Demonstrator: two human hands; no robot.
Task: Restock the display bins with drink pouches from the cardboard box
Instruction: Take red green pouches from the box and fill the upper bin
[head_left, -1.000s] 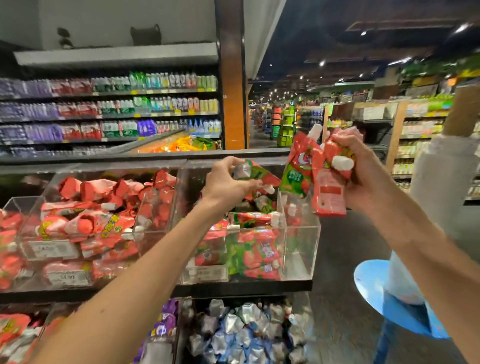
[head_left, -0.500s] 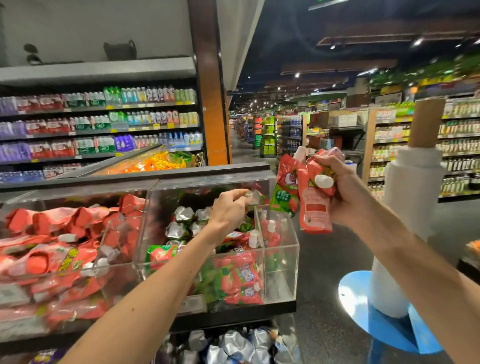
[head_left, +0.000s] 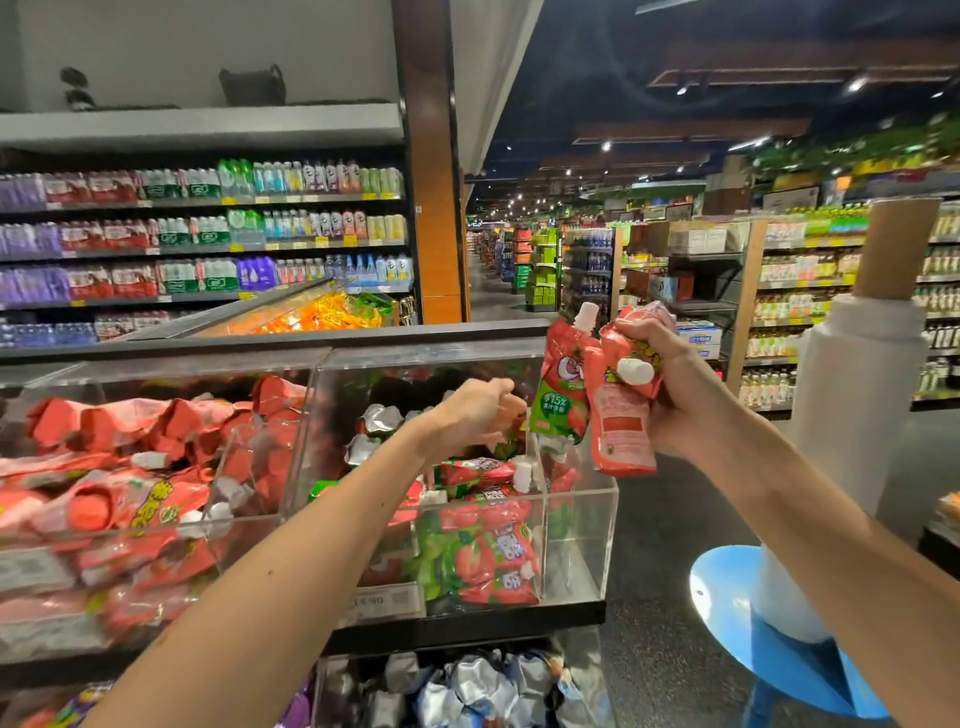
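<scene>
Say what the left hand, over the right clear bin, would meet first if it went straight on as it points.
Probably the green-and-red pouch hanging from the right hand; it lies just beyond the left hand in the picture. Depth is unclear, so it may miss.

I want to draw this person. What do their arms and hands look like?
The left arm and right arm are bare as far as the picture shows: no sleeves. The left hand and right hand wear no gloves; no watch, bracelet or ring shows.
</scene>
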